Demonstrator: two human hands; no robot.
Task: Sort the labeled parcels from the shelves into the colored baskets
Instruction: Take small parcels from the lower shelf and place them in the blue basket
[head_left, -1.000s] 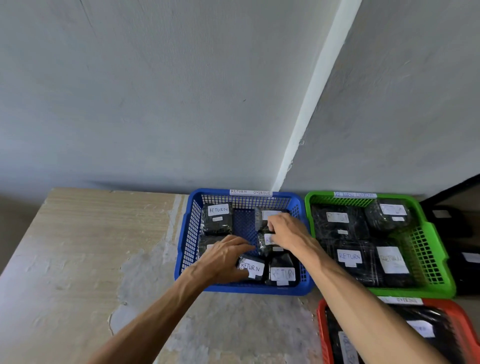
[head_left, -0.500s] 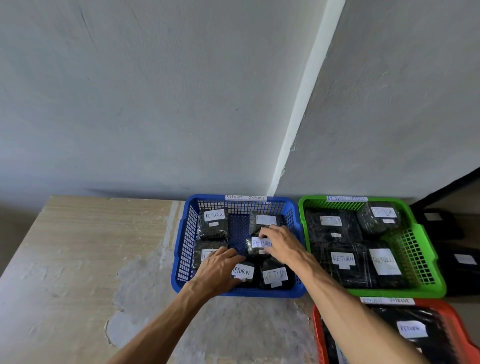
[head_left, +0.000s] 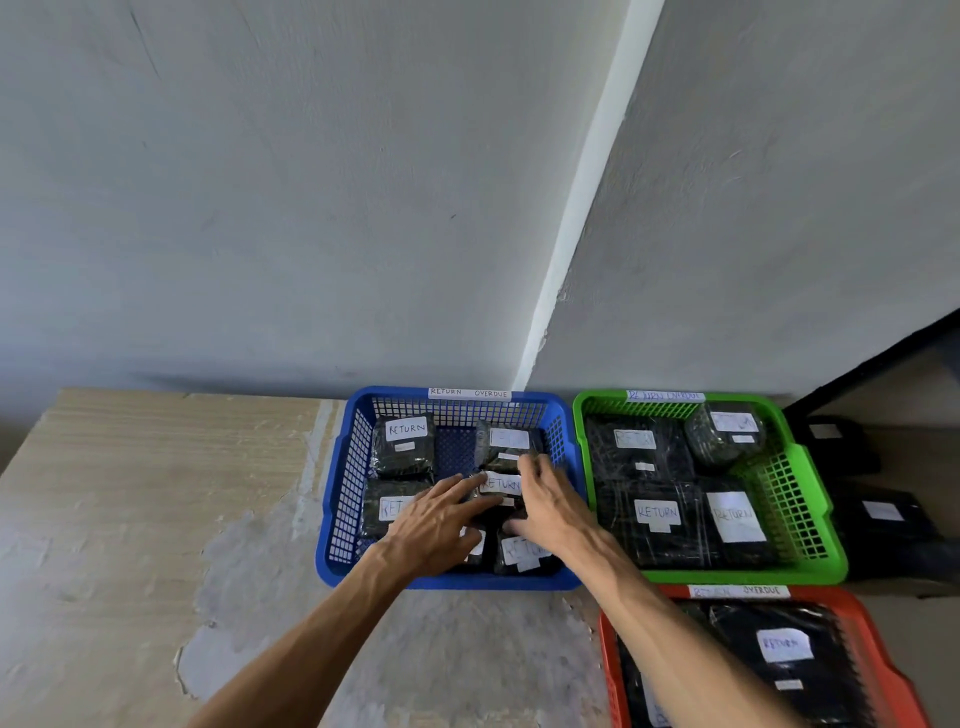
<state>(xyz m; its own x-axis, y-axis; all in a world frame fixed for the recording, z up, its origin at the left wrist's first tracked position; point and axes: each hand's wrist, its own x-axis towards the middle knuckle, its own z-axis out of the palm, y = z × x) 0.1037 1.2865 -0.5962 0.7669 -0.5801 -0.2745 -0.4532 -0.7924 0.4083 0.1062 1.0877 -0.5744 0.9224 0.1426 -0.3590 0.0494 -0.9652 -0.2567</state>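
- My left hand (head_left: 434, 525) and right hand (head_left: 553, 506), fingers straight, both rest on a "RETURN" parcel (head_left: 500, 486) in the blue basket (head_left: 340, 499).
- I read "RETURN OVERDUE" on its far-rim tag (head_left: 469, 393).

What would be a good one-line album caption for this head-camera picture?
Both hands, left and right, settle a RETURN-labeled parcel inside the blue basket.

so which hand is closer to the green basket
The right hand. It is inside the blue basket by the wall next to the green basket; the left hand lies further left, over the blue basket's middle.
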